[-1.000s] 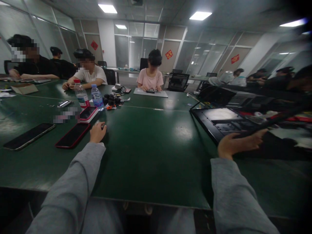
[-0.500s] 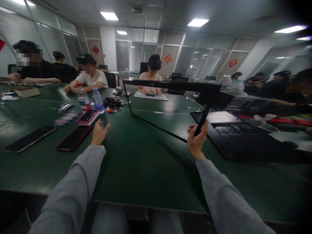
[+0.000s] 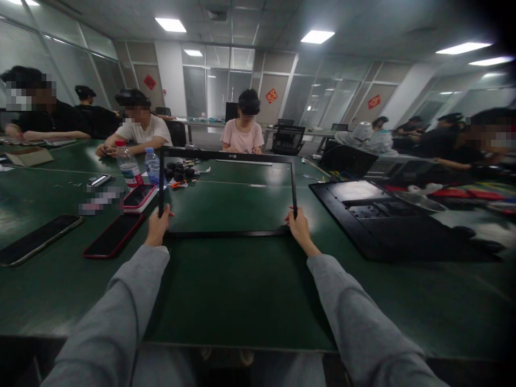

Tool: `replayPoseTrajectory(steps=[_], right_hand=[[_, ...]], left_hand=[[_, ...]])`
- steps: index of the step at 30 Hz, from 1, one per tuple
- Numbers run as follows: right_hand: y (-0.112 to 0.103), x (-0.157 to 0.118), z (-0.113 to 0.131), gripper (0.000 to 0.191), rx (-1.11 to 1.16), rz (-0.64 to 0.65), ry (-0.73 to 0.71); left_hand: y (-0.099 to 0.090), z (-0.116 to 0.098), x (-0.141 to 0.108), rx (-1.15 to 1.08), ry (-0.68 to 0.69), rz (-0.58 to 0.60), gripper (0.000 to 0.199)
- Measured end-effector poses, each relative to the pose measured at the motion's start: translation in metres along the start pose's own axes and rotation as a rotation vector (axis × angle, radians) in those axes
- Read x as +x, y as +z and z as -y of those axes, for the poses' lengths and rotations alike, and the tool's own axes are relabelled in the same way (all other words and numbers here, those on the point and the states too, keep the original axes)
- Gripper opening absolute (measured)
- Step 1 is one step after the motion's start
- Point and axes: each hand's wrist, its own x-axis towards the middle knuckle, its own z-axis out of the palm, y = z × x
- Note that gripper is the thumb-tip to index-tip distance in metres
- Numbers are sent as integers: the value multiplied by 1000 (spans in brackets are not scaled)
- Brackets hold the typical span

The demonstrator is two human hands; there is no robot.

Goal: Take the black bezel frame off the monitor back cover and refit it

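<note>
A thin black rectangular frame (image 3: 229,234) with a small pale logo on its top bar is held up over the green table (image 3: 242,290), facing me. My left hand (image 3: 158,226) is closed round its left side bar, near the lower corner. On the opposite side bar, my right hand (image 3: 299,226) has its fingers wrapped round the lower part. Through the frame's opening the tabletop shows. To the right lies a large flat black panel (image 3: 387,231) with a raised middle section.
Left of my left hand lie a red-edged phone (image 3: 114,236), a pink-rimmed phone (image 3: 139,196) and a dark phone (image 3: 40,239). Two bottles (image 3: 129,169) (image 3: 153,167) and black cables (image 3: 181,171) stand behind. Several people sit around, one person (image 3: 243,131) directly opposite.
The frame has swung from a slant at the right to level and centred before me. My left hand, open and empty before, has taken hold of its left side. My right hand has moved left.
</note>
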Motion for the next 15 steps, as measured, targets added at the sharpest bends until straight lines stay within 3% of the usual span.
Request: replayPoseTrajectory(steps=[3,7,15], right_hand=[[0,2,-2,72,79,46,11],[0,-1,0,71,184,-70,-23],[1,-6,8,68,530,-52,192]], left_hand=[[0,1,0,0,28,-53,55],[0,-3,-3,18,107,-129,61],[2,-12,-13,15,85,-93,65]])
